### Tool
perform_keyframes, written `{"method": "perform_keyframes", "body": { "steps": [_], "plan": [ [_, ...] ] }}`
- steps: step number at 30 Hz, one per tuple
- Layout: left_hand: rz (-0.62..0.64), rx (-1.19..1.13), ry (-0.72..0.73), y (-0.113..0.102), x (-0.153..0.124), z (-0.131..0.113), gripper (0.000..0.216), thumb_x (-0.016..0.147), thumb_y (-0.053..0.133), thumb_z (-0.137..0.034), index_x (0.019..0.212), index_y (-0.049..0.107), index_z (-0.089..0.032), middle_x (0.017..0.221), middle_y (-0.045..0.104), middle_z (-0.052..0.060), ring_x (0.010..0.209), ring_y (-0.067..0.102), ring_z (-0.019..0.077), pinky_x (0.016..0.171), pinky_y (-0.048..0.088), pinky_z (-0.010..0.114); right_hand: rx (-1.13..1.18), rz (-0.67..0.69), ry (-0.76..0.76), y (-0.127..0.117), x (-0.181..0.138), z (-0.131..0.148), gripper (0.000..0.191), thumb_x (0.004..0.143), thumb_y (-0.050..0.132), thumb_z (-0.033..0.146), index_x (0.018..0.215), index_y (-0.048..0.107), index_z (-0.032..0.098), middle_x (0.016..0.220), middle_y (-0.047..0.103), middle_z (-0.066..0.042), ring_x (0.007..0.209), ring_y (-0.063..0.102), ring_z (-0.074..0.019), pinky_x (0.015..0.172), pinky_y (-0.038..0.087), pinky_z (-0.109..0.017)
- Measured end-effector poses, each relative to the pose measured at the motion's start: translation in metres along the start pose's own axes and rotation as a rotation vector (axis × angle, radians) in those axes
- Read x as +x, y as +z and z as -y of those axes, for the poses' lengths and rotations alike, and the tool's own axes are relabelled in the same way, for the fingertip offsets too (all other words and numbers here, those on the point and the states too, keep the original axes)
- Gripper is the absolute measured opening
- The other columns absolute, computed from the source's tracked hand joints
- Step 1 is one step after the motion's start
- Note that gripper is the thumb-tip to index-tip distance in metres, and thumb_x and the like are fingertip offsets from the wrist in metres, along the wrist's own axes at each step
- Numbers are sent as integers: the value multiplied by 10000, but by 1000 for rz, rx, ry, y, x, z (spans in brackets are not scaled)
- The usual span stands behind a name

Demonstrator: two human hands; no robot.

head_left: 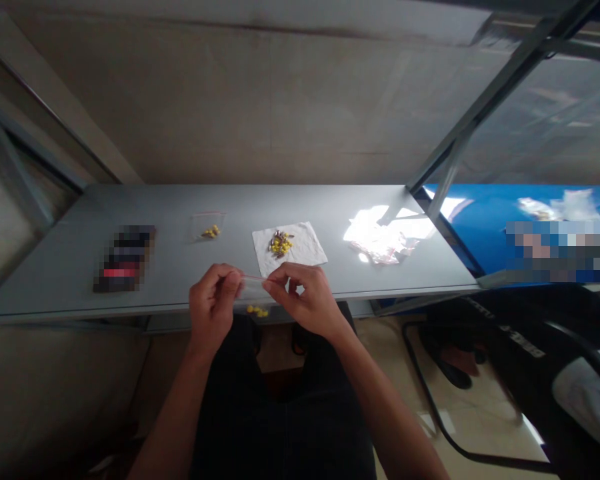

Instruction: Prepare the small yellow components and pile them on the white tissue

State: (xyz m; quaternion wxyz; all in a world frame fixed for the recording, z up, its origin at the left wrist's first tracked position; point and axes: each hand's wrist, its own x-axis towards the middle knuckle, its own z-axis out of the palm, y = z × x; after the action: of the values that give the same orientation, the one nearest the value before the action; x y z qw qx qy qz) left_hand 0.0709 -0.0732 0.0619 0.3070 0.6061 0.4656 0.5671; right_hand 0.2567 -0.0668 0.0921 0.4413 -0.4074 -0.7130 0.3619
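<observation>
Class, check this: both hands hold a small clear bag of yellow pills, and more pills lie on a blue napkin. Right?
No: the head view shows a white napkin, not blue. The left hand and right hand do hold the bag.

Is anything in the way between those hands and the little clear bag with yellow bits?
Nothing visible. The left hand and right hand each pinch the clear bag at its top edge; the yellow pieces lie at its bottom.

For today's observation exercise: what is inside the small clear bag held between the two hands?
A few small yellow pieces sit at the bottom of the clear bag, which the left hand and right hand pinch at its top. Fingers cover its upper corners.
</observation>
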Motion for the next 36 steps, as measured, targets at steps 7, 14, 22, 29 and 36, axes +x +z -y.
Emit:
{"method": "perform_keyframes", "body": {
  "steps": [7,14,22,29,36],
  "plan": [
    [118,-177,-156,-3,4,2,333,985,627,-494,851,617,-190,732,638,5,588,530,105,533,410,212,25,-28,-74,-9,-4,-4,172,975,619,219,829,704,185,746,674,-4,653,562,-112,606,429,-249],
    [337,-125,-171,4,7,0,269,916,735,-443,945,699,-178,810,710,29,683,627,125,632,492,211,-59,1,-121,-16,-11,-7,159,953,593,166,806,650,183,702,588,14,625,495,-106,603,370,-252],
    [294,-133,-75,5,3,-8,198,913,742,-333,805,723,-167,722,665,12,673,616,127,640,477,222,-141,97,-142,-11,-10,-7,119,964,550,178,847,567,191,684,516,41,598,441,-96,599,331,-234],
    [444,-19,-82,-9,15,-10,159,903,760,-322,812,800,-198,755,731,17,697,657,134,674,484,226,-258,117,-178,-15,-16,-14,273,1049,520,268,785,517,196,668,491,31,606,431,-107,601,295,-253],
    [594,94,-62,-18,19,-22,229,955,697,-331,805,841,-234,791,761,22,719,692,140,678,477,226,-244,163,-270,-24,-24,-20,320,1069,523,287,764,530,191,682,509,15,636,466,-117,624,316,-259]
  ]
}}
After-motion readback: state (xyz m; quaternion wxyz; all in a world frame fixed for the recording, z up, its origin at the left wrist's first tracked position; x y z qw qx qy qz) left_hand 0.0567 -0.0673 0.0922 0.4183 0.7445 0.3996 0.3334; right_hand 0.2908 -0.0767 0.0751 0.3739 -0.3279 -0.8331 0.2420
